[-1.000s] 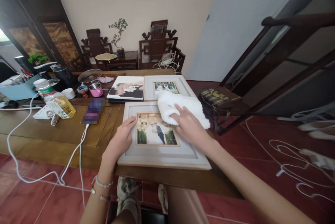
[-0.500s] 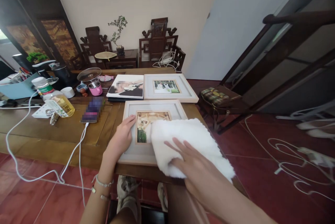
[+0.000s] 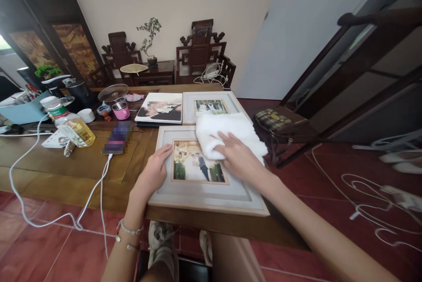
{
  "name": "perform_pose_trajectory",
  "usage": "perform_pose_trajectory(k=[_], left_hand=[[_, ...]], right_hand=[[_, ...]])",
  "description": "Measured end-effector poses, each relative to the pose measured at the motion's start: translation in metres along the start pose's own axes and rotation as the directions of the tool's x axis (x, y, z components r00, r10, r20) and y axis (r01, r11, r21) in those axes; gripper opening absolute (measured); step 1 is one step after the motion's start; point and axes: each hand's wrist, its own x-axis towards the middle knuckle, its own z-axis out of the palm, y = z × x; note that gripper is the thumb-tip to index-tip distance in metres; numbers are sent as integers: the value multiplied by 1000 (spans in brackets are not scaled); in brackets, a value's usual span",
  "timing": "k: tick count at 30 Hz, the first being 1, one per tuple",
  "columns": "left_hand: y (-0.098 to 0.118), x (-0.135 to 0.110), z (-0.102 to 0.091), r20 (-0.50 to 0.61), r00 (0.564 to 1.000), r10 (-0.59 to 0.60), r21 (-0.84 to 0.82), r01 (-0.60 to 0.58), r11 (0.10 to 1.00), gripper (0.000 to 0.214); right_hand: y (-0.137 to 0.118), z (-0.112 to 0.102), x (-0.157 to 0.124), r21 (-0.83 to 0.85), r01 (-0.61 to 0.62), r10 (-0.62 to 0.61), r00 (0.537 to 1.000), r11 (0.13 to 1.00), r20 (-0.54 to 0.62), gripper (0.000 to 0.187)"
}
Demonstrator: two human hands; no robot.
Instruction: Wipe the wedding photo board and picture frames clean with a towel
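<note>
A light wooden picture frame (image 3: pixel 206 208) lies flat at the table's near edge, holding a photo (image 3: pixel 189 165) of a couple. My left hand (image 3: pixel 154 172) grips its left side, fingers laid over the border onto the glass and thumb hidden. My right hand (image 3: pixel 235 154) is closed on a fluffy white cloth (image 3: pixel 231 128), pressing it over the frame's upper right part. The cloth also covers part of a second picture frame (image 3: pixel 189 108) behind. Left of that frame lies a photo album (image 3: pixel 160 115) with a white and black cover.
A phone (image 3: pixel 117 137) with a white cable (image 3: pixel 99 181), a bottle of yellow liquid (image 3: pixel 77 128), a pink mug (image 3: pixel 121 110) and a white power strip (image 3: pixel 52 139) stand on the wooden table's left part. A plaid bag (image 3: pixel 273 119) sits beyond its right edge.
My right hand has moved the white cloth up and away from me, from the frame's lower right to its upper right, uncovering the photo. My left hand stays in place.
</note>
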Motion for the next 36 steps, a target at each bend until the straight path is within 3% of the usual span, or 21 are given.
perform_pose_trajectory(k=[3,6,9,11,15,19,22,25,28,31,34,36], left_hand=[[0,0,1,-14,1000,4,18,-3,1000,57],[0,0,1,-1,1000,9,51,-9,999,56],[1,0,0,20,1000,9,66,-10,998,56],[1,0,0,26,1000,6,66,-8,998,57],[0,0,0,29,1000,6,55,-7,998,59],[1,0,-1,41,999,-9,56,7,998,58],[1,0,-2,51,999,-6,54,3,999,58],[0,0,-1,36,999,0,60,-2,998,58],[0,0,0,25,1000,-1,59,0,998,57],[0,0,1,26,1000,5,59,-7,998,57],[0,0,0,30,1000,7,74,-9,997,59],[0,0,0,38,999,0,80,-3,997,59]], right_hand=[[-32,-24,-34,29,39,-41,998,999,55,50],[-60,-59,-65,184,31,-56,990,982,130,51],[-69,-80,-73,350,26,-74,989,936,125,45],[-62,-76,-64,315,41,-69,995,948,76,44],[-21,-36,-22,-33,-31,33,999,999,32,54],[14,-3,18,-143,-115,110,993,983,-42,52],[13,7,23,-181,-53,50,998,982,-23,47],[-11,7,2,-180,32,-32,999,983,6,40],[-41,-8,-32,-165,99,-106,994,981,-35,34],[-63,-40,-66,-37,172,-175,979,984,-105,36],[-68,-73,-80,146,190,-175,978,971,-114,51],[-59,-82,-74,169,143,-127,987,975,-99,52]])
